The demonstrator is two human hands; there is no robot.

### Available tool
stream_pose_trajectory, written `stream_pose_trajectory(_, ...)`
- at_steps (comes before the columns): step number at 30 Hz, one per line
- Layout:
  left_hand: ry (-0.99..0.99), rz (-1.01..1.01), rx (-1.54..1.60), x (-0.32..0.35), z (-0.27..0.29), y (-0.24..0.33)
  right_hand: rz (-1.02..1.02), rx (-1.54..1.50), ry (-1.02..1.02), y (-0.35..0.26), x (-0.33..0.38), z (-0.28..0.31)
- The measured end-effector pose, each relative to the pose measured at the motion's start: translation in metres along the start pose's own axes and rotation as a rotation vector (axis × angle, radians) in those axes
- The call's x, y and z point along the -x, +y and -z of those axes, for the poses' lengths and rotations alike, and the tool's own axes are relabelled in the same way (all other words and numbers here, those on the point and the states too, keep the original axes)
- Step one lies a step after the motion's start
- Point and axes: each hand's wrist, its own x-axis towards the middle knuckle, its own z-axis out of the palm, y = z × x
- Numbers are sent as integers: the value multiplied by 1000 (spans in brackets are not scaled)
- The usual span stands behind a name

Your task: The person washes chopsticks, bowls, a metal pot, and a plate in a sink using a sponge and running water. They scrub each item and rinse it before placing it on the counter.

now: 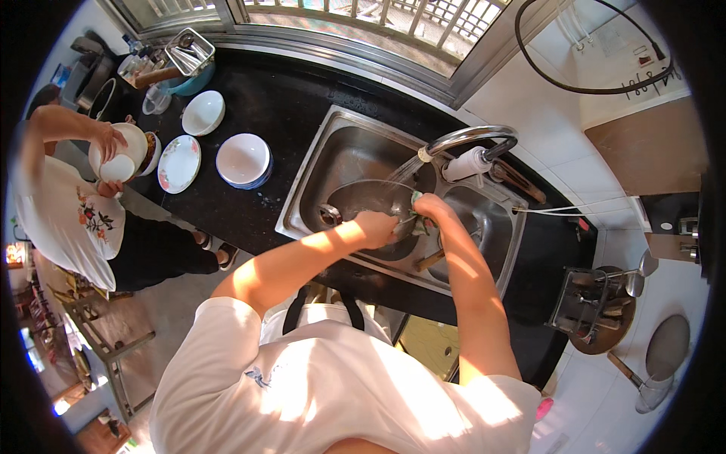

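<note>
In the left basin of the steel sink (308, 151) lies a wide, round, thin-rimmed metal pan (367, 198), wok-like in shape. My left hand (378, 229) is closed on its near rim. My right hand (431, 207) pinches a greenish-white cloth (418, 221) against the pan's right side. Water sprays into the pan from the curved chrome faucet (470, 135). A wooden handle (429, 262) shows below my right hand near the divider; I cannot tell what it belongs to.
On the black counter (265, 91) left of the sink stand stacked bowls (244, 160), a floral plate (179, 164) and a white bowl (203, 113). Another person (72, 204) holds dishes at far left. A utensil rack (586, 306) is on the right.
</note>
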Motion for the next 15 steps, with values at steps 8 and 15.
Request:
stream_pose_trajectory(8, 647, 211, 511, -17, 18, -9, 335, -342, 826, -1, 24, -3)
stream_pose_trajectory(15, 725, 250, 532, -39, 27, -16, 629, -313, 1234, -83, 75, -44)
